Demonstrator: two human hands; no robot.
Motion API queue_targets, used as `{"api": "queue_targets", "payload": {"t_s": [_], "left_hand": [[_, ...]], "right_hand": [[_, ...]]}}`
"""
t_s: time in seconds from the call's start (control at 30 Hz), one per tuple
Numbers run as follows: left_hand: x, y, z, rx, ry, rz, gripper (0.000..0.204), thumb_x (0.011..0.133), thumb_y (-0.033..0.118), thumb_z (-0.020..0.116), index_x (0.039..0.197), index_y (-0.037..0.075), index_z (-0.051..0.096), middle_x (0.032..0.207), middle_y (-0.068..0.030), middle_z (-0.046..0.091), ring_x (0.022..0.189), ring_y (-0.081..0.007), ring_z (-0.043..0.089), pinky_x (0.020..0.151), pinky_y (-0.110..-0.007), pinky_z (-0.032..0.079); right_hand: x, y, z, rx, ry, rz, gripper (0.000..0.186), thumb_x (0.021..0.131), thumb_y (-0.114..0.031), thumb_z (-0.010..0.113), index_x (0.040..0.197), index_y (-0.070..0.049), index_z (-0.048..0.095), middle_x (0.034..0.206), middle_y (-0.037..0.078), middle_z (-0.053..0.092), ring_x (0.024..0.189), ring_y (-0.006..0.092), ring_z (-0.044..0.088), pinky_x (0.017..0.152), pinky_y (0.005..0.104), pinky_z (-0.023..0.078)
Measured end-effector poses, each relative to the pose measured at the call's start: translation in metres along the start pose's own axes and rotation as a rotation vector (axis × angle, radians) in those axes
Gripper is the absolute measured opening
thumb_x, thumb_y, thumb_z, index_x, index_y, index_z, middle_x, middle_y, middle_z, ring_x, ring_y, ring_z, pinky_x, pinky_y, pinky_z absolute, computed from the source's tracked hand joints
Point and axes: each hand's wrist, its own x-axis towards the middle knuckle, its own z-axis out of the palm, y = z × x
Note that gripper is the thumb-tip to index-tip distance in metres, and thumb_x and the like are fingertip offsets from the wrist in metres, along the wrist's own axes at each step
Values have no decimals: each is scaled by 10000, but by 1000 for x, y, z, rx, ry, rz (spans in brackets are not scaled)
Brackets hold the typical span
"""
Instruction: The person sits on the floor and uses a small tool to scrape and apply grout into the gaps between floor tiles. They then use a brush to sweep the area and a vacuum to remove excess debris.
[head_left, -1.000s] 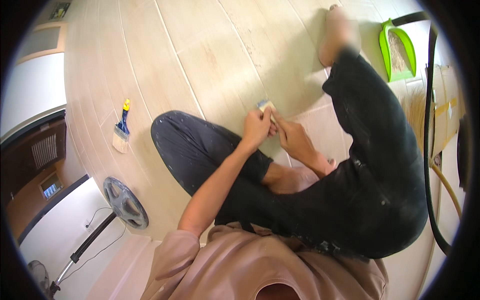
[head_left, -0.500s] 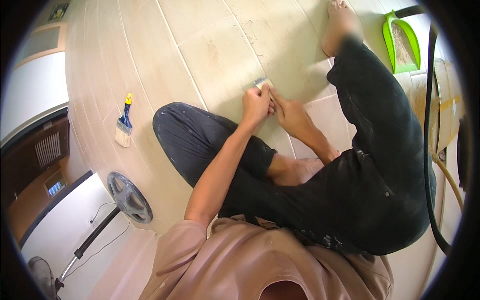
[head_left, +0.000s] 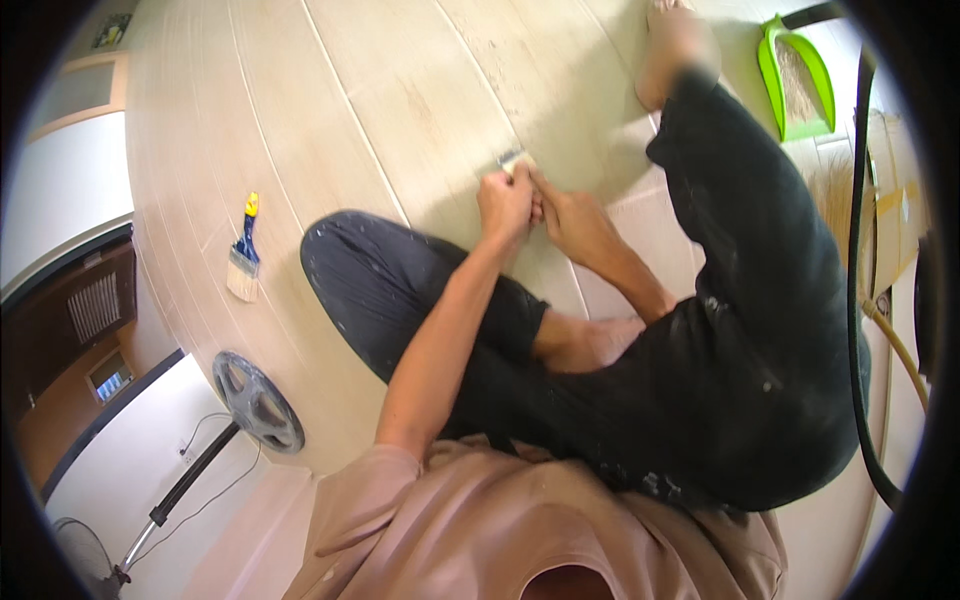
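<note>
A small flat scraper with a grey metal edge and a cream-coloured body rests against the wood-look floor tiles. Its edge is close to a tile joint. My left hand is closed around its near part, with the fingers curled in. Beside it, my right hand is closed too, its extended finger pressed along the scraper. Both hands touch each other, and they hide most of the tool. Off to the left lies a paintbrush with pale bristles and a blue and yellow handle.
A green dustpan with straw-coloured bristles in it stands at the far right. My bent legs frame the hands. A grey round stand base is at lower left. A cardboard box and a black cable line the right.
The view has tilted slightly, so the brush and stand base sit a little lower. Both hands keep their hold on the scraper at nearly the same place on the floor.
</note>
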Motion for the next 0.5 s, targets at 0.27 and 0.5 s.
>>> {"api": "queue_targets", "payload": {"t_s": [0.27, 0.5], "left_hand": [[-23, 5, 5, 52, -32, 26, 460, 1028, 262, 602, 710, -67, 637, 594, -120, 644, 466, -163, 620, 414, -329, 494], [-4, 3, 1, 35, 2, 25, 495, 1047, 319, 592, 730, -60, 620, 610, -120, 633, 443, -171, 586, 399, -321, 457]], "right_hand": [[-23, 3, 2, 108, 62, -28, 587, 931, -18, 525, 1516, -43, 477, 816, 283, 660, 722, 457, 663, 687, 492, 514], [3, 0, -3, 43, -13, 47, 565, 948, -3, 503, 1511, -40, 479, 839, 288, 668, 751, 455, 677, 696, 476, 522]]}}
